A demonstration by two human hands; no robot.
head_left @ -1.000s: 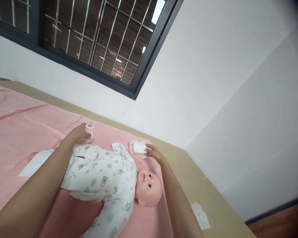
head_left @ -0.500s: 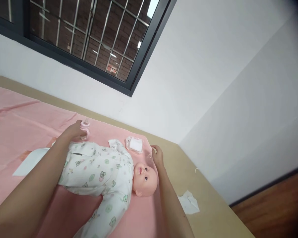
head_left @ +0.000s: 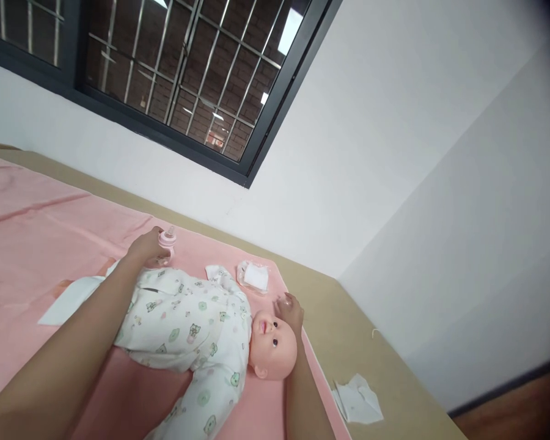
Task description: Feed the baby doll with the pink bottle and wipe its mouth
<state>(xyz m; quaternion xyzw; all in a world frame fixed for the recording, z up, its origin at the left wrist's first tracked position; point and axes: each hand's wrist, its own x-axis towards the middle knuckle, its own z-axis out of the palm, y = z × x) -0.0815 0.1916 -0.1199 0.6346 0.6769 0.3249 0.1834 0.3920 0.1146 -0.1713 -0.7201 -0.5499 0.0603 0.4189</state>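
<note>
A pink baby bottle (head_left: 167, 239) with a clear teat stands upright near the doll's far side, and my left hand (head_left: 146, 247) is closed around it. The baby doll (head_left: 273, 345) lies on its back in a white romper with green and pink animal prints, head to the right. Beyond the doll's head, my right hand (head_left: 292, 311) is closed on a small clear plastic cap (head_left: 286, 300), partly hidden by the fingers. Between my hands lies a clear packet (head_left: 253, 276) with a white pad in it.
A pink sheet (head_left: 36, 232) covers most of the tan surface (head_left: 348, 318). On its right part lies a crumpled white tissue (head_left: 358, 400). White material (head_left: 68, 300) lies by the doll's legs. A barred window (head_left: 183, 79) and white walls stand behind.
My right hand has closed over the small clear cap beyond the doll's head. My left hand still grips the bottle. The camera view has shifted slightly.
</note>
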